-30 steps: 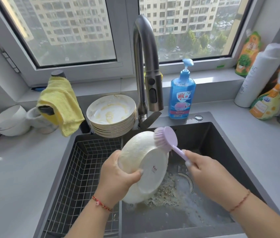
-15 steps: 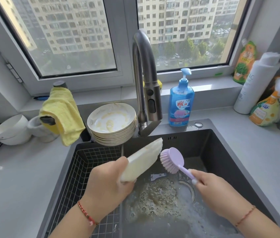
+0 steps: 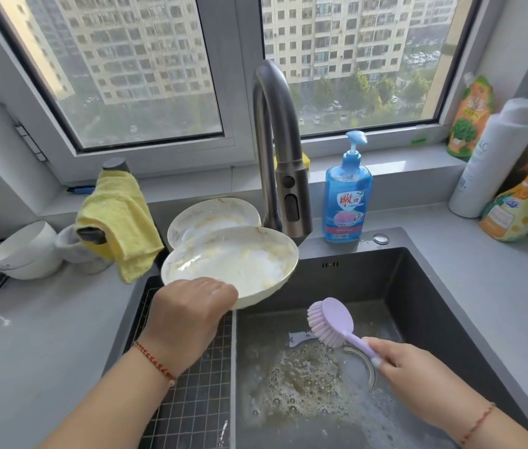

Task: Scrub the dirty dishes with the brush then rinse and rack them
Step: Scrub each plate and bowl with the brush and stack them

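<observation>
smeared plate [image 3: 233, 260], foamy sink [image 3: 418, 286]

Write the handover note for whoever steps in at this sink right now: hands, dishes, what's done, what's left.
Left hand grips the near rim of a plate, face up above the sink's left edge, yellowish smears on it.
Right hand holds the purple brush over the foamy basin, clear of the plate.
Dirty plate stack waits behind, beside the faucet.
Done: nothing racked in view.
Left: scrub this plate's face, rinse, rack, then the stack.
</observation>
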